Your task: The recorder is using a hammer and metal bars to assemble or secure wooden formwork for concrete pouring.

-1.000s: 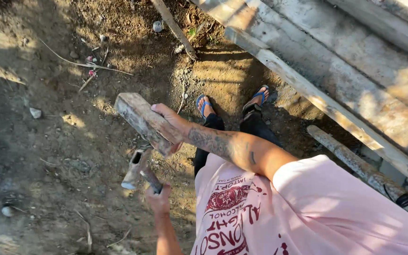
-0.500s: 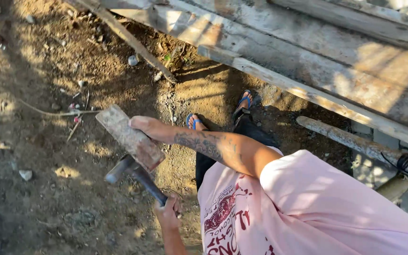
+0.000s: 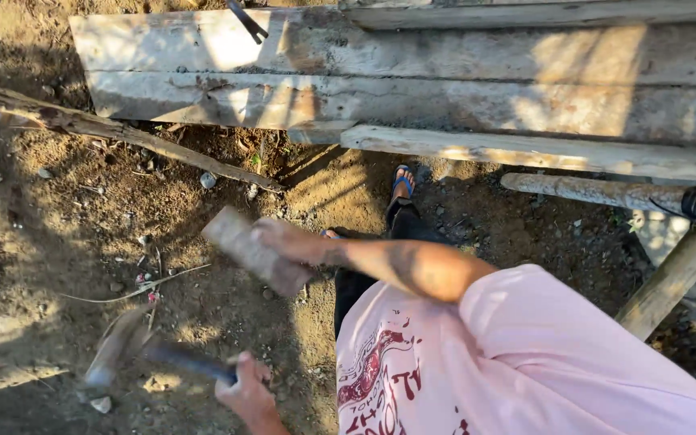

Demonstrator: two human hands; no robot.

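My right hand (image 3: 283, 240) grips a short, weathered wooden block (image 3: 243, 248) and holds it above the dirt, with the arm reaching out from a pink sleeve. Lower down, my left hand (image 3: 242, 388) is closed round the dark handle of a hammer (image 3: 134, 352). The hammer's head points left, low over the ground, and is blurred by motion. Hammer and block are apart, with the hammer below and left of the block. My feet in blue sandals (image 3: 401, 184) stand on the soil beyond the block.
Long weathered planks (image 3: 412, 76) lie across the top. A thin rough pole (image 3: 122, 133) slants at upper left, and another pole (image 3: 598, 192) with a wooden post (image 3: 670, 278) lies at right. Stones, twigs and litter dot the brown dirt (image 3: 58, 234).
The view has tilted up toward the planks. The hammer has swung down and to the left, away from the block. My right hand still holds the block.
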